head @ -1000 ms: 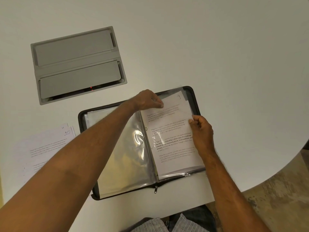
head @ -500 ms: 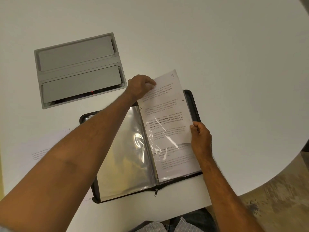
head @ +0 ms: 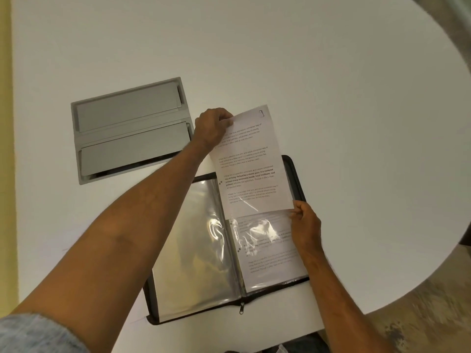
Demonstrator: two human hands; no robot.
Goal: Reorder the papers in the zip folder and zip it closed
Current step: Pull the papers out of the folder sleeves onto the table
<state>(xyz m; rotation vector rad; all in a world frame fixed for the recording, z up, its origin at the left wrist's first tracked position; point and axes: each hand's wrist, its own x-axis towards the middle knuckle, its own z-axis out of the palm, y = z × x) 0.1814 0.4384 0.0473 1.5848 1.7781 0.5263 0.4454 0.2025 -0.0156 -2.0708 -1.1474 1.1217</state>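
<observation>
A black zip folder (head: 297,174) lies open on the white table, with clear plastic sleeves (head: 193,240) on both sides. My left hand (head: 211,128) pinches the top left corner of a printed paper (head: 251,161) marked 9 at its top right. That sheet sticks far out of the right-hand sleeve, past the folder's far edge. My right hand (head: 304,222) grips the right edge of that sleeve at the paper's lower corner. Another printed page (head: 270,253) shows inside the sleeve below. The zip pull (head: 241,308) hangs at the near spine.
A grey cable hatch (head: 130,128) with two lids is set into the table left of the folder's far end. The table's curved edge (head: 433,276) runs down the right, with mottled floor beyond. A thin paper edge (head: 139,319) pokes out beside the folder's near left corner.
My left hand has drawn the paper marked 9 up and away out of the right sleeve. My right hand has slid slightly nearer along the sleeve edge. The camera has shifted, hiding the loose papers on the left.
</observation>
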